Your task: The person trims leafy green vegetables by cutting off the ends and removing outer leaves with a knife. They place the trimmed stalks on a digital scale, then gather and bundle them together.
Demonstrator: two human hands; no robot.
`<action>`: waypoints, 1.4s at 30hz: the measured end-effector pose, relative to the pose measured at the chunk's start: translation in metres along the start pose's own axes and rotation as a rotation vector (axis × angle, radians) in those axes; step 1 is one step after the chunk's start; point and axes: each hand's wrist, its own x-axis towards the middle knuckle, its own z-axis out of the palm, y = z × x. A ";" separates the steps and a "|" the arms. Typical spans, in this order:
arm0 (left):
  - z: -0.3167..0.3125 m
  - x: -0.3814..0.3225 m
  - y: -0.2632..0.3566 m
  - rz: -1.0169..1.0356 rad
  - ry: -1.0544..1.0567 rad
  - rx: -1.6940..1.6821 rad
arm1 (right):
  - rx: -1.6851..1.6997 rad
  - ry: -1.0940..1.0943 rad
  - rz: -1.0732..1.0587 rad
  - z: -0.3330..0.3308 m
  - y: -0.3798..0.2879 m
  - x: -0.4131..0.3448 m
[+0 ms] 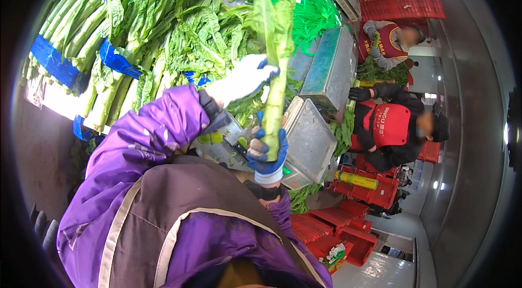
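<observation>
My right hand (267, 147), in a blue and grey glove, grips the lower end of a thick green celtuce stem (275, 102). Leaves remain at the stem's upper end. My left hand (244, 80), in a white glove with blue fingertips, is partly blurred and closes on a long leaf (266, 23) beside the stem. Cut green slices (216, 137) lie on the metal surface below my left hand, near a dark-handled tool (239, 149). To the left lie celtuce bundles (85, 39) bound with blue tape (61, 63). Loose leaves (204, 39) are heaped beyond my left hand.
A bench scale (312, 141) stands right of my right hand, with a metal box-like object (328, 67) beyond. Green ties with white tags (316, 14) lie farther back. Two co-workers (383, 125) (383, 45) stand at the right. Red crates (342, 222) are stacked at the lower right.
</observation>
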 end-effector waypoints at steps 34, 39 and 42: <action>0.011 -0.003 0.020 -0.019 0.186 -0.092 | -0.939 0.285 -0.279 0.000 0.010 -0.010; 0.002 0.001 0.027 -0.105 0.126 -0.061 | -1.041 0.306 -0.264 0.016 0.011 -0.011; 0.003 0.000 0.028 -0.064 0.118 0.075 | -1.072 0.301 -0.259 0.020 0.015 -0.011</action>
